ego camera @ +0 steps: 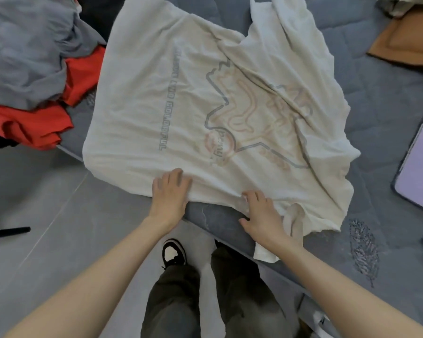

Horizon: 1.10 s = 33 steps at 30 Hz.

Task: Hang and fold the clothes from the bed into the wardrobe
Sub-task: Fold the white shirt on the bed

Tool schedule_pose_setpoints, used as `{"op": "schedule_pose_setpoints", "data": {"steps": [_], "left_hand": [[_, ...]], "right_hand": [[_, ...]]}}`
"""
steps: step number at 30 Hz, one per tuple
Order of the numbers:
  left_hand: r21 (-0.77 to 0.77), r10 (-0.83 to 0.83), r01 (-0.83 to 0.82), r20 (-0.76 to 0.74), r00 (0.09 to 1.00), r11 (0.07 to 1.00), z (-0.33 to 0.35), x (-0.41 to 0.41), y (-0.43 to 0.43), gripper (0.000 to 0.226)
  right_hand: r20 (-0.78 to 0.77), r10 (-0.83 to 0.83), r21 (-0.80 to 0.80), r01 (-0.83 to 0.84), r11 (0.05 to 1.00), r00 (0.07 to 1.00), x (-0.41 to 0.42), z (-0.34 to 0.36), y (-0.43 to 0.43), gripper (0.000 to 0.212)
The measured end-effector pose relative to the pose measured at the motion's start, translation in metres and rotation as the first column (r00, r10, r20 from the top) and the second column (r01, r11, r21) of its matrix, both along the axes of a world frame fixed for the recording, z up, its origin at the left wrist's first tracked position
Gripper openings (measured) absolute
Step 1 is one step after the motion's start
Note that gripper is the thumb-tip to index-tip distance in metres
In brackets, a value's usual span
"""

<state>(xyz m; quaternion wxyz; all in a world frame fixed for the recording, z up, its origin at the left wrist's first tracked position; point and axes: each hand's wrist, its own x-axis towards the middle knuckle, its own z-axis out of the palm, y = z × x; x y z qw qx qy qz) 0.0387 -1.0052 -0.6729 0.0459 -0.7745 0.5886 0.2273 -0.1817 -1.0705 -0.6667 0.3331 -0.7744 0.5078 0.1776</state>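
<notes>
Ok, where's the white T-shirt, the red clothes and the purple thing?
white T-shirt point(142, 98): head view, plain cloth beside the print.
red clothes point(32, 125): head view, middle of the crumpled heap.
purple thing point(418, 172): head view, its flat lilac face.

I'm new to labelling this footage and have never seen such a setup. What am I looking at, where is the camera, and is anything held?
There is no machine: a person wears one wide-angle camera on the head, looking down at their own arms. A white printed T-shirt lies spread on a grey bed. The left hand and right hand rest flat on its near edge; neither grips anything. A grey garment and a red garment are heaped at the left; a purple flat case lies at the right.
</notes>
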Motion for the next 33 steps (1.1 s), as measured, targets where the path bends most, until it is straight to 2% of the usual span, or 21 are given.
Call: {"op": "schedule_pose_setpoints", "data": {"steps": [2, 5, 7, 9, 11, 13, 17, 20, 21, 23, 25, 28, 31, 33], "left_hand": [[-0.029, -0.085, 0.085, 0.019, 0.996, 0.996, -0.009, 0.008, -0.007, 0.038], [-0.012, -0.290, 0.291, 0.050, 0.956, 0.957, -0.016, 0.023, -0.011, 0.020], [-0.075, -0.342, 0.339, -0.039, 0.939, 0.938, -0.010, 0.032, -0.009, 0.016], [-0.182, -0.337, 0.315, -0.105, 0.936, 0.932, 0.003, 0.041, -0.006, 0.024], [-0.279, -0.350, 0.326, -0.038, 0.936, 0.903, 0.016, 0.051, -0.004, 0.045], [-0.217, -0.441, 0.449, 0.088, 0.893, 0.866, 0.018, 0.062, 0.000, 0.045], [-0.013, -0.558, 0.565, 0.140, 0.818, 0.825, 0.011, 0.091, 0.013, 0.010], [0.163, -0.583, 0.562, 0.141, 0.800, 0.811, 0.012, 0.100, 0.025, 0.022], [0.234, -0.575, 0.537, 0.137, 0.807, 0.810, 0.011, 0.100, 0.029, 0.031], [0.305, -0.526, 0.470, 0.130, 0.841, 0.828, 0.006, 0.093, 0.036, 0.047], [0.180, -0.496, 0.471, 0.132, 0.858, 0.864, 0.003, 0.076, 0.039, 0.053], [-0.030, -0.549, 0.549, 0.005, 0.836, 0.835, -0.002, 0.034, 0.039, 0.056], [-0.092, -0.589, 0.581, -0.127, 0.798, 0.808, -0.010, -0.016, 0.040, 0.059], [-0.114, -0.567, 0.556, -0.176, 0.805, 0.824, -0.017, -0.045, 0.045, 0.060]], "right_hand": [[-0.051, 0.007, -0.069, -0.010, 0.998, 0.999, 0.001, -0.008, 0.005, 0.047], [-0.144, -0.003, -0.172, -0.022, 0.985, 0.990, 0.008, -0.011, 0.007, 0.023], [-0.152, -0.036, -0.195, 0.006, 0.981, 0.988, 0.013, -0.008, 0.007, 0.019], [-0.102, -0.098, -0.164, 0.080, 0.983, 0.990, 0.018, 0.000, 0.010, 0.018], [0.001, -0.147, -0.121, 0.146, 0.982, 0.989, 0.023, 0.007, 0.017, 0.012], [0.064, -0.147, -0.100, 0.153, 0.983, 0.987, 0.032, 0.013, 0.030, 0.009], [0.043, -0.056, -0.058, 0.059, 0.997, 0.997, 0.052, 0.007, 0.058, 0.005], [-0.030, 0.015, 0.052, -0.013, 0.999, 0.999, 0.054, -0.002, 0.074, 0.020], [-0.052, 0.018, 0.015, -0.017, 1.000, 0.998, 0.051, -0.003, 0.078, 0.023], [-0.040, 0.002, -0.198, -0.010, 0.980, 0.999, 0.039, 0.000, 0.085, 0.023], [-0.002, -0.046, -0.356, 0.042, 0.933, 0.999, 0.024, 0.009, 0.088, 0.029], [-0.054, -0.176, -0.422, 0.137, 0.896, 0.983, -0.003, 0.020, 0.088, 0.053], [-0.074, -0.290, -0.399, 0.238, 0.885, 0.954, -0.024, 0.023, 0.083, 0.074], [-0.073, -0.301, -0.335, 0.261, 0.906, 0.951, -0.037, 0.020, 0.075, 0.074]]}}
